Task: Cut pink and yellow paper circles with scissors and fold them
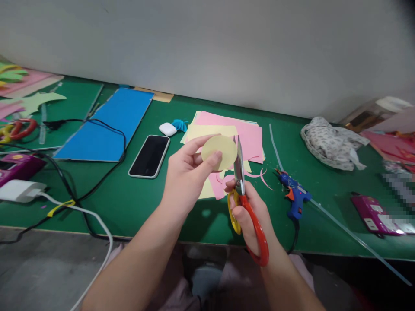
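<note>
Pinched between the thumb and fingers of my left hand [191,166] is a round yellow paper disc [225,149]. My right hand [254,216] grips a pair of scissors [240,172] by its red and yellow handles, blades pointing up and away. The blades stand at the disc's right edge; whether they touch it I cannot tell. Below and behind both hands lies a stack of pink and yellow paper sheets [248,138], partly covered by them. Thin curved pink paper offcuts [266,179] lie to the right of the stack.
A phone [149,156], a white case [167,128] and a blue board [106,125] lie left. On the right are a blue glue gun [296,194] with a long glue stick, a bundled cloth [330,142] and a purple device [372,211]. Black and white cables cross the left side.
</note>
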A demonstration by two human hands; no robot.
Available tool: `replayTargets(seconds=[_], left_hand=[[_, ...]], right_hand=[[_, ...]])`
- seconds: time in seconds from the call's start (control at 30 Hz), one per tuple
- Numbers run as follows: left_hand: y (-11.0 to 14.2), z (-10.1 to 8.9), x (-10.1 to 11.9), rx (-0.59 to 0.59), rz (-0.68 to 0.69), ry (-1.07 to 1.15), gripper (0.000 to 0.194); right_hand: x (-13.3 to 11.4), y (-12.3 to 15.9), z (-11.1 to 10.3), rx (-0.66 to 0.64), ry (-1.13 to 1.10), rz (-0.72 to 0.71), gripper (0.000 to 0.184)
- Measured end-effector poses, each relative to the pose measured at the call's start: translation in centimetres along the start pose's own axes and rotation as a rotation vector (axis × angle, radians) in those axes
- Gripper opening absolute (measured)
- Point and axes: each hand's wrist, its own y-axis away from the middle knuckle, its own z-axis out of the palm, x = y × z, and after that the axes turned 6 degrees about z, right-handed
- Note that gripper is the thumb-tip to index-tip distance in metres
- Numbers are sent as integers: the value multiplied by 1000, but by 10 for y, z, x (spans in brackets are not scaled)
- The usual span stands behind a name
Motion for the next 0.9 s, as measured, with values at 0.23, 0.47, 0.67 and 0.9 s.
replayTargets(seconds=[0.23,0.47,0.67,0.9], left_hand=[[0,0,2,17,-2,-7,29],[-1,-1,1,25,11,-31,29],[-1,-1,2,25,12,-23,28],[-2,-2,1,9,20,-52,31]], right_hand=[[1,1,-1,-10,-5,1,56],[1,1,-1,-20,-17,5,53],[1,1,0,-14,-34,4,55],[3,1,0,-29,-61,5,50]])
